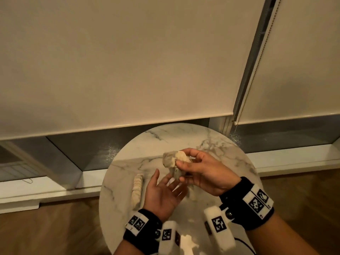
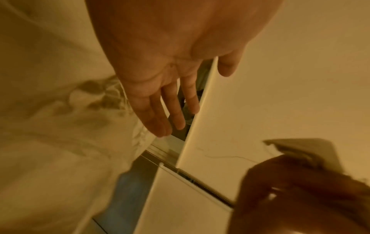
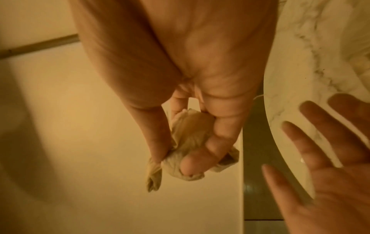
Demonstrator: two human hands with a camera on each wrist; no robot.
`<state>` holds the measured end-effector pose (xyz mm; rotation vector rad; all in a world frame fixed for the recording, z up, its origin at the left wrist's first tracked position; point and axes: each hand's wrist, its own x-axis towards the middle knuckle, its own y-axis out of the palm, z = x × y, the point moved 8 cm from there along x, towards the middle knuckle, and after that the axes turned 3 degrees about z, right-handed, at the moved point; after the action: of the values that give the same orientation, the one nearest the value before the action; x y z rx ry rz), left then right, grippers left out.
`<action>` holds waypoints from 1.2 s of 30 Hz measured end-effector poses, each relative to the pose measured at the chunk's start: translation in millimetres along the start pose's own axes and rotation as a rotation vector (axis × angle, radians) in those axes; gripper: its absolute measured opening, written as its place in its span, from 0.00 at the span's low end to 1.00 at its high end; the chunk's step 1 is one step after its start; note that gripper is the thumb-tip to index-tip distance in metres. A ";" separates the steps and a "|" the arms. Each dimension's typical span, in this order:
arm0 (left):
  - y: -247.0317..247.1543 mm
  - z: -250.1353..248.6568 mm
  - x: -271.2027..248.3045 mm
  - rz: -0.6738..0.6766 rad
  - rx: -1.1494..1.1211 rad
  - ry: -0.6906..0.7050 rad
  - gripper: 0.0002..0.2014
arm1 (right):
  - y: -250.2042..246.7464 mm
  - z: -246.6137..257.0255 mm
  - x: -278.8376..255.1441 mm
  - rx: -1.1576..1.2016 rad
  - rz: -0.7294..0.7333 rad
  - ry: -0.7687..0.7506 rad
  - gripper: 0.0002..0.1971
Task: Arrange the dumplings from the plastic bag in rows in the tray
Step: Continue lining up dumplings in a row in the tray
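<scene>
My right hand [image 1: 184, 159] is raised over the round marble table [image 1: 184, 138] and grips a crumpled plastic bag [image 1: 170, 160]. A pale dumpling [image 1: 181, 155] pokes out at the bag's top. In the right wrist view the fingers and thumb of that right hand [image 3: 180, 158] pinch the bunched bag [image 3: 190, 139]. My left hand [image 1: 165, 190] is held palm up just below the bag, with its fingers spread and nothing in it. A row of dumplings [image 1: 137, 190] lies to its left. I cannot make out the tray.
Roller blinds [image 1: 119, 61] hang behind the table, with a bead chain [image 1: 257, 61] at the right. Wooden floor [image 1: 46, 232] surrounds the table. Bare marble shows at the far side. Something pale and blurred [image 1: 187, 242] lies at the near edge between my wrists.
</scene>
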<state>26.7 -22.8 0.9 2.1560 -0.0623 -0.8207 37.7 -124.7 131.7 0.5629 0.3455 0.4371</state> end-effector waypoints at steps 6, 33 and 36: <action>0.6 -26.0 -18.8 0.135 -0.126 0.002 0.32 | 8.7 -51.4 37.5 -0.485 -0.131 -0.006 0.12; -126.2 -90.5 -21.5 -0.014 -0.100 -0.120 0.17 | 41.8 -118.7 116.8 -0.768 -0.388 -0.176 0.08; -139.6 -98.0 -23.1 -0.011 -0.132 -0.142 0.14 | 43.7 -124.2 124.7 -0.648 -0.396 -0.174 0.11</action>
<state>34.1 144.1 -40.3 1.9744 -0.0670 -0.9570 77.8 22.9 34.3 -0.1043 0.1265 0.0980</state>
